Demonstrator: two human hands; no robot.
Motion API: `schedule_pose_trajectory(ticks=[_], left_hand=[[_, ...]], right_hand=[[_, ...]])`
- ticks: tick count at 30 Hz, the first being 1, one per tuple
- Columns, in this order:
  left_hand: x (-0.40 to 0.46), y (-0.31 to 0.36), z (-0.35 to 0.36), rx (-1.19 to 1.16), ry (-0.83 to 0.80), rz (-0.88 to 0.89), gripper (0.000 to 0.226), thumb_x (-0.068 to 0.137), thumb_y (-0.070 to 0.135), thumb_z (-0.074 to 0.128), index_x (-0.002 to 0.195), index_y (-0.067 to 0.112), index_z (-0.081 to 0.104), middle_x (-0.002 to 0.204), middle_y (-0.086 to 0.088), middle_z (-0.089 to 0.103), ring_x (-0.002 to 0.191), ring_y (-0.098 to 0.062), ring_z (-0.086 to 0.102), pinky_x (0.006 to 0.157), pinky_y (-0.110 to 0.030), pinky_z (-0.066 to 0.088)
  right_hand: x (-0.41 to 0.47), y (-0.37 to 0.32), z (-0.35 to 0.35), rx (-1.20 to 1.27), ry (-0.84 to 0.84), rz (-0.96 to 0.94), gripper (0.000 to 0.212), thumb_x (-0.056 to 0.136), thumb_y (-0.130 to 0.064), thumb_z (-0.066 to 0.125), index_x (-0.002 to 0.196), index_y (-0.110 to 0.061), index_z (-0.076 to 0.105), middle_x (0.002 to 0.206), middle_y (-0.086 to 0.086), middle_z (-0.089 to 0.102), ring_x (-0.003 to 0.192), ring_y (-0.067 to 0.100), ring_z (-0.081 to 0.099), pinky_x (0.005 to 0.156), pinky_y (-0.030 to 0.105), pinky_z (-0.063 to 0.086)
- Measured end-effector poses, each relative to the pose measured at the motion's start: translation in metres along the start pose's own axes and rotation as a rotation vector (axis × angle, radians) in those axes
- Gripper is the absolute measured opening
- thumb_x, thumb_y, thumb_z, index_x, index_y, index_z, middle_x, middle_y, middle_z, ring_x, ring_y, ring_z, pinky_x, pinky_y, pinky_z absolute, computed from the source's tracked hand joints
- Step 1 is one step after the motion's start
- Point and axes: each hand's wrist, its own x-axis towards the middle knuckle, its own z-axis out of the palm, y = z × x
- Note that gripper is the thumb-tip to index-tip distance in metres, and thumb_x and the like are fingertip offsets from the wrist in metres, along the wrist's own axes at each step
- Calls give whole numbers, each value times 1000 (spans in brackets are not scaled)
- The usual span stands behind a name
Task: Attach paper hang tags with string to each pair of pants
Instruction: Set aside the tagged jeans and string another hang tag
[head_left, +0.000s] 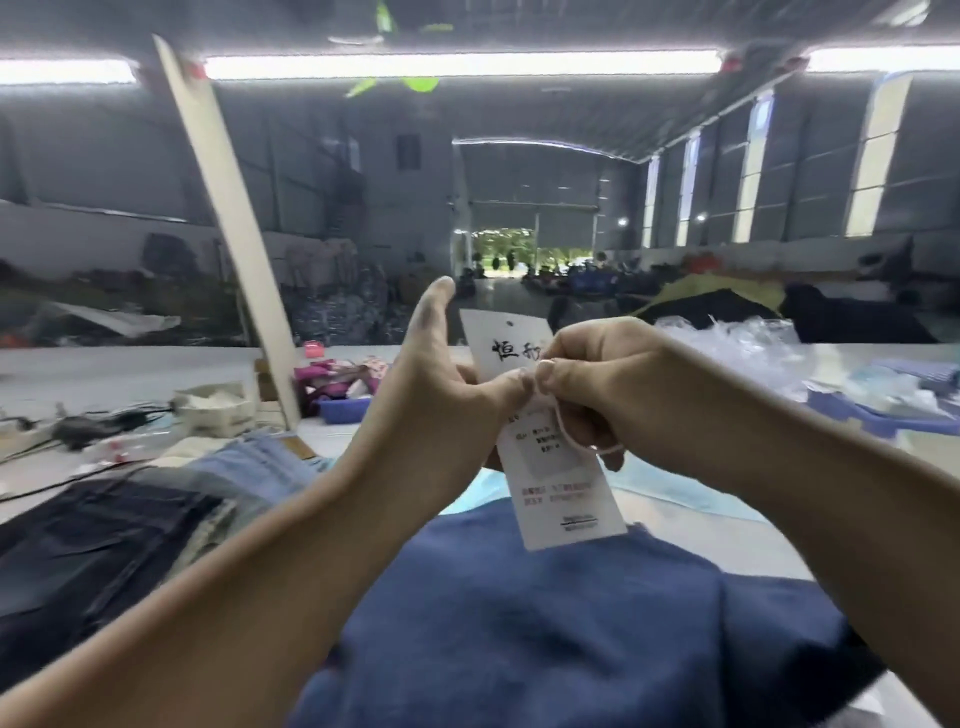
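Holding a white paper tag (563, 483) up in the air, both hands meet in the middle of the head view. The left hand (441, 384) has its thumb pressed against the tag near the string, and its index finger points up straight; the other fingers are behind the tag, so I cannot tell how they lie. The right hand (597, 374) is curled, and its thumb and index finger pinch the pale string (574, 441) just beside the left thumb. The string makes a small loop that hangs in front of the tag, below the right hand. The tag is tilted, with black characters near its top and small print lower down.

Under the hands lie blue pants (545, 639) on the table (727, 525), and the lower corner of the tag is over them. At the left is a stack of other pants (130, 535), dark and light denim. A slanted pale board (228, 218) stands behind this stack. Clear plastic bags (737, 343) are at the right, far side of the table.
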Motion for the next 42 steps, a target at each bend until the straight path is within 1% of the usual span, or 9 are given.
schedule_pose_trajectory(ticks=[5, 10, 18, 21, 25, 29, 33, 37, 42], left_hand=[[-55, -11, -69, 197, 112, 72, 20, 89, 9, 68, 92, 28, 68, 74, -2, 75, 65, -18, 73, 49, -36, 59], [-94, -22, -118, 394, 183, 84, 15, 87, 14, 72, 86, 29, 70, 74, 17, 74, 64, -2, 70, 51, -16, 52], [-122, -28, -160, 650, 196, 12, 15, 85, 32, 72, 73, 26, 67, 65, 21, 69, 57, 9, 62, 41, -9, 39], [-129, -28, -180, 554, 189, -49, 16, 88, 31, 68, 72, 27, 65, 65, 14, 69, 59, 0, 64, 46, -14, 44], [-139, -26, -201, 383, 193, -87, 16, 89, 26, 68, 73, 23, 67, 64, 8, 70, 56, -2, 65, 47, -14, 45], [-148, -25, -219, 308, 228, -62, 13, 87, 25, 69, 76, 18, 70, 70, -6, 72, 59, -15, 68, 46, -24, 51], [-162, -29, -236, 256, 265, -134, 19, 86, 25, 70, 71, 14, 70, 66, -5, 71, 58, -19, 68, 45, -26, 52], [-175, -35, -247, 156, 244, -180, 27, 77, 34, 71, 81, 7, 70, 76, -9, 75, 67, -25, 72, 61, -37, 56], [-192, -49, -254, 55, 281, -191, 28, 69, 33, 74, 93, 19, 69, 77, -4, 73, 68, -15, 69, 59, -26, 55]], right_hand=[[14, -32, 79, -26, -168, 77, 35, 100, -11, 48, 66, -11, 52, 43, 1, 45, 35, 12, 39, 37, 21, 34], [14, -47, 134, -38, -338, 171, 35, 99, -5, 45, 66, -12, 54, 49, 5, 45, 40, 13, 36, 40, 23, 36], [16, -57, 171, 23, -497, 360, 26, 101, -13, 49, 78, -9, 60, 59, 6, 57, 45, 11, 42, 42, 24, 40], [18, -62, 179, -127, -503, 336, 22, 98, -12, 55, 77, -10, 62, 61, 5, 59, 49, 14, 46, 49, 29, 45], [15, -71, 201, -596, -377, -77, 9, 87, -19, 58, 90, -27, 61, 86, -10, 61, 70, 7, 54, 61, 22, 45], [15, -87, 227, -430, -545, -190, 23, 73, -32, 63, 93, -21, 68, 85, -3, 71, 83, 22, 67, 71, 36, 53], [18, -81, 246, -502, -432, -374, 12, 82, -33, 72, 88, -23, 72, 79, -6, 70, 74, 11, 66, 70, 37, 56], [19, -79, 263, -386, -518, -340, 16, 90, -16, 69, 75, -22, 70, 66, -1, 72, 58, 10, 67, 63, 35, 58], [24, -72, 273, -232, -544, -230, 16, 91, -22, 67, 77, -18, 74, 51, -7, 58, 41, 5, 49, 44, 23, 42]])
